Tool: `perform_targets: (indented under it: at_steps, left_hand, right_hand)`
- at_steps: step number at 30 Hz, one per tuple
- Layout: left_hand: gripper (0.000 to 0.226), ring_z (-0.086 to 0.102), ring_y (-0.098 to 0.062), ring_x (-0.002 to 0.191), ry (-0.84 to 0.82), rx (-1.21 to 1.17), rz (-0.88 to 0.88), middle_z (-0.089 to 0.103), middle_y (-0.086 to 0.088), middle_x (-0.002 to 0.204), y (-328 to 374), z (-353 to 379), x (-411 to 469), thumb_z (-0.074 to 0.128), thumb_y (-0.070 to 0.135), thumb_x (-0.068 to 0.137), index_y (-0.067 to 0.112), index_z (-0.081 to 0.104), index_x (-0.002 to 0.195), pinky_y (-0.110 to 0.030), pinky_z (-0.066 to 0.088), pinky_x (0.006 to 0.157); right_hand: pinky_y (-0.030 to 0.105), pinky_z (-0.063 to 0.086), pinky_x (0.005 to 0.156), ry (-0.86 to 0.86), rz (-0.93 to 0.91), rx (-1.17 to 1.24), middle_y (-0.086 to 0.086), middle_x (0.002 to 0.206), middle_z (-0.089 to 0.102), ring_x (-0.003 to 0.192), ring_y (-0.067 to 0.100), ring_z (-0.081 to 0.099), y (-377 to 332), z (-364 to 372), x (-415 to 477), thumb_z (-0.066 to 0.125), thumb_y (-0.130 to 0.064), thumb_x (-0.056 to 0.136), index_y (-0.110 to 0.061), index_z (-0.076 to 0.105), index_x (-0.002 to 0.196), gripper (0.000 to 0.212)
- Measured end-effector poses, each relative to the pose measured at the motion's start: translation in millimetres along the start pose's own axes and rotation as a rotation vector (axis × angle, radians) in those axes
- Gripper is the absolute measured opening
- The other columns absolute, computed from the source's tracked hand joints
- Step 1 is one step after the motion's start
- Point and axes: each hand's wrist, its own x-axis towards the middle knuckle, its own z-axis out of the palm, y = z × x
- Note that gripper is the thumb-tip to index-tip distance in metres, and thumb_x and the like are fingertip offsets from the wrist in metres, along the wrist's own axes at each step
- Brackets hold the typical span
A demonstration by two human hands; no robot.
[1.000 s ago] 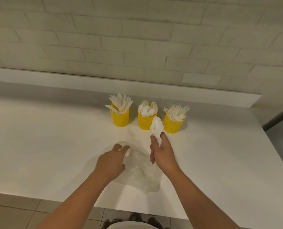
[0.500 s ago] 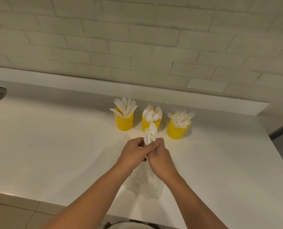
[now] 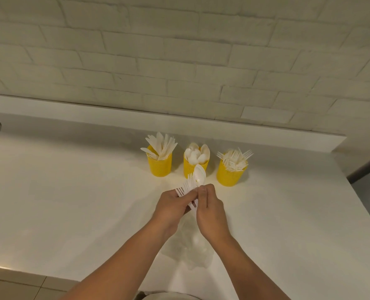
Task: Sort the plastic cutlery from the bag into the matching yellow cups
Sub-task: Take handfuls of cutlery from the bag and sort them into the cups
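A small bunch of white plastic forks [image 3: 185, 188] is clamped in the left hand [image 3: 172, 205], the tines fanned up and to the left and the handles running down to the right between the two hands. The right hand [image 3: 210, 210] is closed on the handle of a white spoon [image 3: 199, 174], whose long axis is held nearly upright, bowl uppermost, in front of the middle cup. The two hands are pressed close together above a crumpled clear plastic bag [image 3: 190, 245] that lies flat on the white counter [image 3: 71, 202]. Farther back, three yellow cups are set in a row, slightly apart: the left cup [image 3: 160, 166] is filled with knives, the middle cup [image 3: 190, 167] with spoons, bowls up, and the right cup [image 3: 230, 174] with forks, tines up. Behind them a white brick wall [image 3: 179, 50] is seen.
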Motion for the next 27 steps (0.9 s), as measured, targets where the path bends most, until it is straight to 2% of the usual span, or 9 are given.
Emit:
perform_targets:
  at_steps: [4,7,10,14,17,21,25,27]
  left_hand:
    - [0.028,0.072,-0.03,0.093,0.073,-0.059,0.023,0.076,-0.027,0.106,-3,3,0,0.081,0.033,0.088,0.006,0.083,0.095,-0.05,0.055,0.1]
    - [0.036,0.075,-0.034,0.103,0.089,-0.01,0.058,0.078,-0.02,0.103,-3,5,0,0.08,0.05,0.084,0.016,0.083,0.096,-0.056,0.051,0.103]
    - [0.028,0.076,-0.022,0.103,0.081,0.016,0.076,0.081,-0.007,0.102,0,9,-3,0.077,0.044,0.09,0.02,0.082,0.104,-0.047,0.056,0.103]
    - [0.039,0.075,-0.014,0.105,-0.01,-0.024,-0.053,0.081,-0.002,0.107,3,12,-8,0.063,0.052,0.097,0.021,0.078,0.115,-0.035,0.057,0.097]
    - [0.043,0.077,-0.017,0.101,0.05,0.042,-0.065,0.081,-0.005,0.102,3,13,-5,0.054,0.053,0.101,0.02,0.079,0.109,-0.038,0.059,0.092]
    - [0.034,0.076,-0.027,0.097,0.107,0.064,-0.015,0.081,-0.011,0.098,6,15,-1,0.056,0.044,0.102,0.018,0.078,0.102,-0.041,0.057,0.086]
    - [0.029,0.076,-0.028,0.098,0.16,-0.05,-0.013,0.08,-0.012,0.1,9,20,0,0.06,0.035,0.1,0.013,0.078,0.105,-0.039,0.058,0.081]
    - [0.029,0.077,-0.024,0.097,0.174,-0.116,-0.017,0.081,-0.01,0.101,11,22,-2,0.057,0.032,0.101,0.011,0.077,0.109,-0.035,0.059,0.08]
  right_hand:
    - [0.02,0.039,0.051,0.072,0.016,0.045,-0.003,0.072,0.061,0.065,0.008,0.059,-6,9,1,0.031,-0.035,0.11,-0.018,0.048,0.095,0.029]
    - [0.022,0.04,0.054,0.091,0.058,0.092,-0.004,0.073,0.062,0.066,0.009,0.061,-9,17,4,0.033,-0.033,0.11,-0.02,0.049,0.091,0.028]
    - [0.032,0.05,0.063,0.084,0.102,0.126,0.001,0.084,0.069,0.078,0.02,0.067,-10,21,9,0.038,-0.032,0.109,-0.018,0.052,0.093,0.026]
    - [0.026,0.047,0.061,0.117,0.088,0.162,-0.003,0.081,0.066,0.075,0.013,0.066,-18,24,12,0.04,-0.028,0.109,-0.017,0.052,0.096,0.021]
    - [0.026,0.046,0.062,0.112,0.125,0.255,-0.006,0.078,0.063,0.07,0.01,0.062,-20,24,13,0.04,-0.027,0.109,-0.017,0.052,0.097,0.02]
    - [0.03,0.045,0.061,0.087,0.156,0.335,-0.005,0.076,0.063,0.069,0.015,0.061,-20,25,13,0.041,-0.028,0.108,-0.02,0.054,0.092,0.022]
    - [0.02,0.048,0.062,0.109,0.163,0.353,-0.006,0.083,0.067,0.075,0.008,0.066,-26,23,10,0.041,-0.027,0.109,-0.02,0.06,0.096,0.025]
    - [0.03,0.055,0.07,0.155,0.181,0.374,-0.003,0.088,0.071,0.081,0.01,0.07,-26,22,9,0.041,-0.028,0.109,-0.018,0.064,0.099,0.027]
